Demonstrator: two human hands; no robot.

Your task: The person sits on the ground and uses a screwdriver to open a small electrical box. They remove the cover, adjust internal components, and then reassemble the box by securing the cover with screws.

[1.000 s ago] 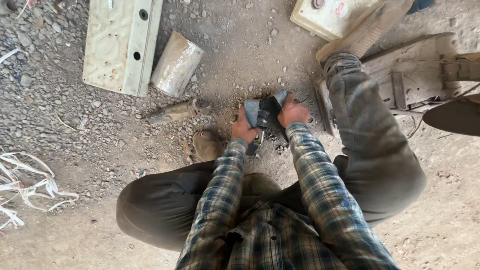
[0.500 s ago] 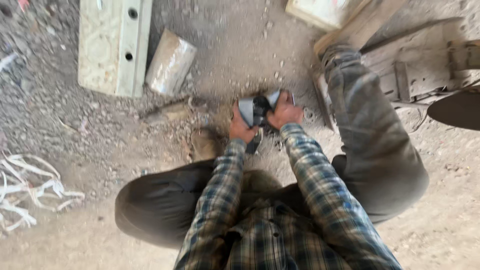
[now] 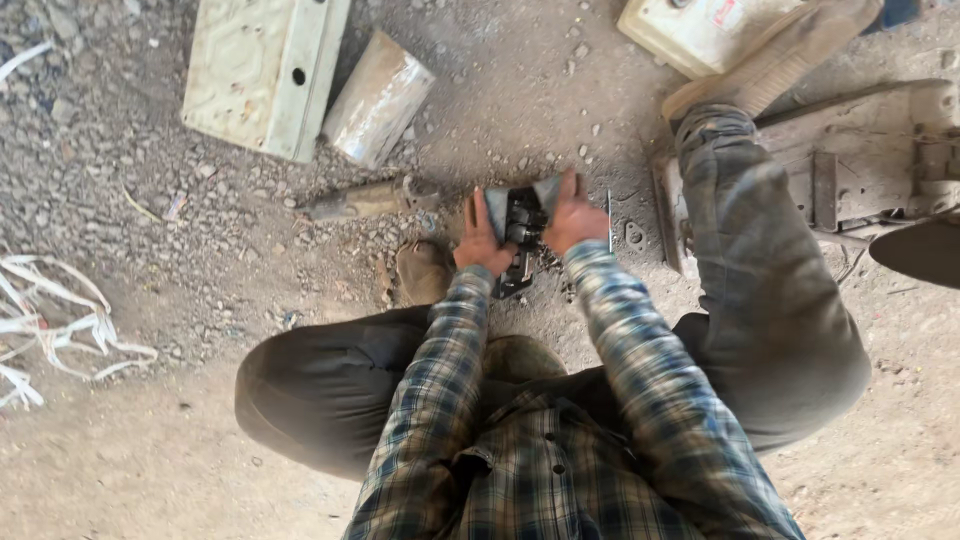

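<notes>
1. Squatting on dusty, gravelly ground (image 3: 150, 470), a person in a plaid shirt works with both hands just above the middle of the frame.
2. Both hands clasp one small part (image 3: 522, 222), dark in the middle with grey metal flaps at its top; it sits between the palms, held just over the ground.
3. The left hand (image 3: 482, 240) has its fingers curled around the part's left side, gripping it.
4. The right hand (image 3: 575, 215) grips the right side, fingers wrapped behind and the thumb pointing up along the flap.
5. A dark, thin piece hangs from the part's underside between the wrists; what it is cannot be told.
6. Just left of the hands lies a rusty, dirt-covered rod-like piece (image 3: 365, 200) on the gravel.
7. Further toward the upper left lie a pale green metal casing (image 3: 262, 72) with round holes and, just beside it, a dull metal cylinder (image 3: 378, 98), tilted.
8. At the upper right sits a cream-coloured box (image 3: 700, 32), and a worn sandal (image 3: 775, 60) rests against it.
9. A flat rusty metal plate (image 3: 860, 170) lies at the right edge, beside the raised knee.
10. White tangled strips (image 3: 50, 330) lie at the left edge, well apart from the hands.
</notes>
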